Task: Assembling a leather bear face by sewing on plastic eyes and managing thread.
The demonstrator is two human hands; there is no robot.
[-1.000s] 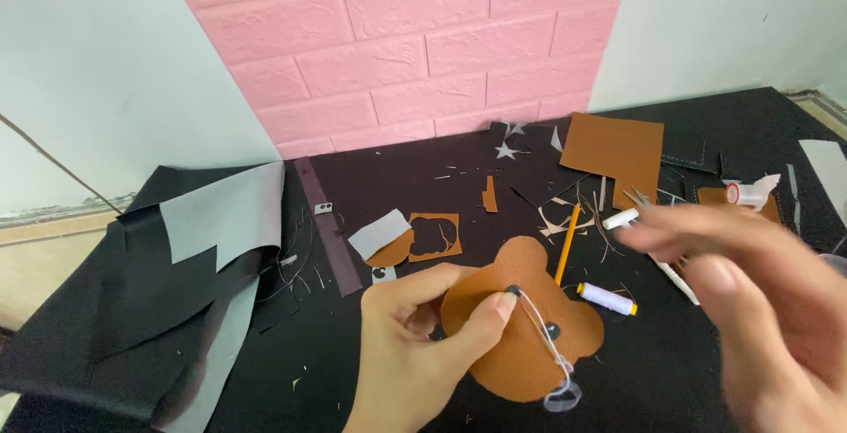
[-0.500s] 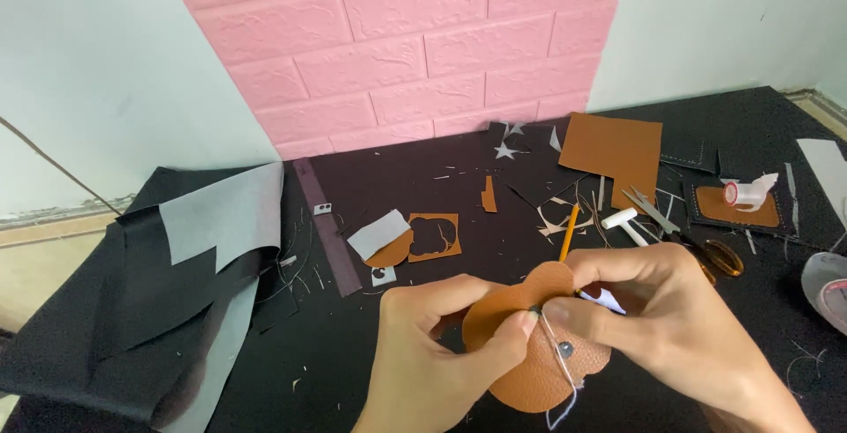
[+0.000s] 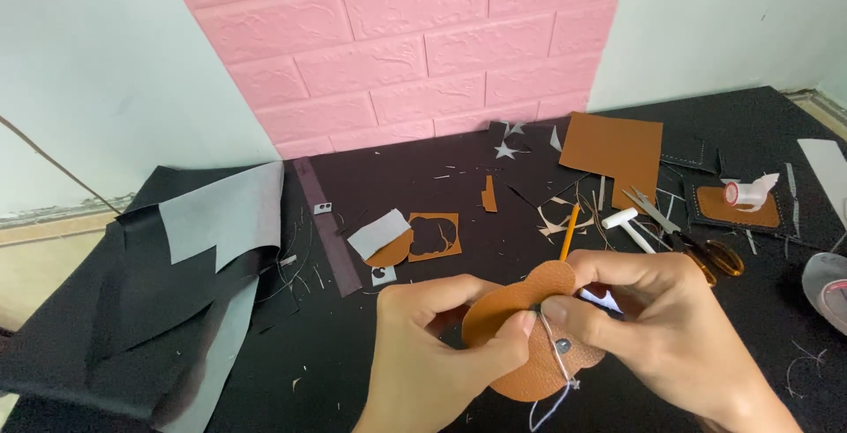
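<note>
Pink brick-pattern wall panel [image 3: 415, 45] backs a black work mat [image 3: 423, 186] littered with offcuts and thread ends.

Head view, hands: left hand [image 3: 432, 353] closed on the brown bear-shaped leather piece [image 3: 529, 336], thumb on its face and fingers behind. It grips near the edge, probably to keep the seam line steady and turned up toward the camera. Right hand [image 3: 653, 327] pinched shut at the same edge, fingertips meeting the left thumb. It appears to hold a needle, too small to confirm. White thread [image 3: 554, 353] runs down from the pinch and trails off the lower edge of the piece. The leather piece is held just above the mat, between both hands, low and centre in view.

Head view, surroundings: orange pencil [image 3: 569, 232] just behind the hands. Orange-handled scissors [image 3: 697, 243] and a white cylindrical tool [image 3: 628, 225] to the right, near at hand. Flat brown leather sheet [image 3: 613, 146] further back. Brown square offcut with a cut-out hole [image 3: 432, 236] left of centre. Folded black-and-grey fabric sheet [image 3: 190, 256] pushed to the left, well apart from the work.
</note>
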